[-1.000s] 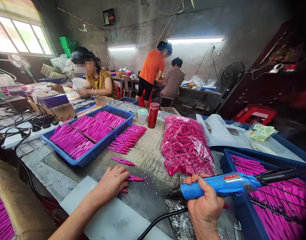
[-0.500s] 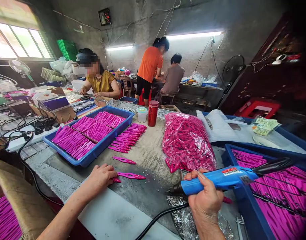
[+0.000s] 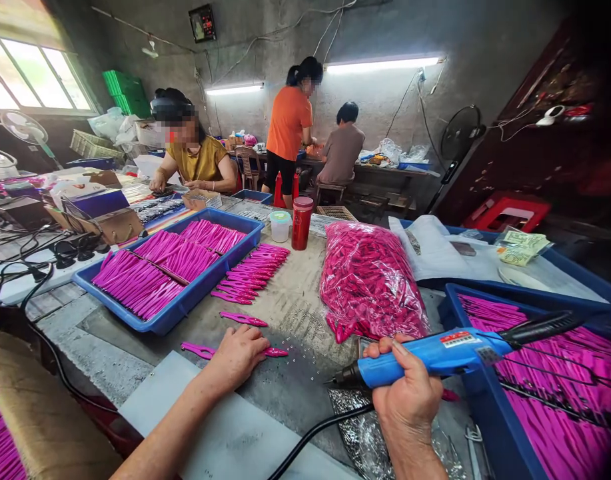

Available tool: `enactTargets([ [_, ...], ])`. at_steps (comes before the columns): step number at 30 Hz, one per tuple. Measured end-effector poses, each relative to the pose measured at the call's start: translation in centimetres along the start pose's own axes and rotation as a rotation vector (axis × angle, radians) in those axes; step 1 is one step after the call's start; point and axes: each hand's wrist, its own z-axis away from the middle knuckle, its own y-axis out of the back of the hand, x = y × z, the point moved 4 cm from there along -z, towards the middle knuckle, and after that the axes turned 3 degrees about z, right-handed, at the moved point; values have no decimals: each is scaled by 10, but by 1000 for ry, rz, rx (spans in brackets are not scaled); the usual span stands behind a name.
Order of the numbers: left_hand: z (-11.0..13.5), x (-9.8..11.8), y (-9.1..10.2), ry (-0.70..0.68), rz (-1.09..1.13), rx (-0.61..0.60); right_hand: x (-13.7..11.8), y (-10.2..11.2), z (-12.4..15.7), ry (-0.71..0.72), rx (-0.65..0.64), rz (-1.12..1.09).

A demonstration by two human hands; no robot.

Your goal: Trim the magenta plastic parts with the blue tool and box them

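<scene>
My right hand [image 3: 410,390] grips a blue electric screwdriver [image 3: 430,357], its dark bit pointing left just above the table. My left hand [image 3: 240,353] rests low on the table, fingers curled down at a slim pink plastic piece [image 3: 276,351] whose tip sticks out to the right. The fingertips are partly hidden. Left of that hand shows the slotted end of a pink piece [image 3: 198,350]; whether both ends belong to one piece is unclear. Another pink piece [image 3: 243,319] lies just beyond. Tiny metal rings or nuts [image 3: 305,333] are scattered between the hands.
A row of pink pieces [image 3: 250,273] lies beside a blue tray [image 3: 160,327] filled with more. Behind my right hand sits a clear bag of pink parts [image 3: 370,280]. A second blue tray [image 3: 505,407] stands at right. The screwdriver's black cord [image 3: 315,433] crosses the front. Co-workers sit and stand beyond.
My left hand has moved right, from beside the pink pieces to over them, and a slotted pink end now shows on its left. My right hand still holds the screwdriver in nearly the same place.
</scene>
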Motion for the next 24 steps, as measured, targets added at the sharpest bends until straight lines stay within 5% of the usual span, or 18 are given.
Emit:
enactTargets([
  [24, -2, 31, -12, 57, 3, -33, -5, -6, 3, 7, 35, 18],
])
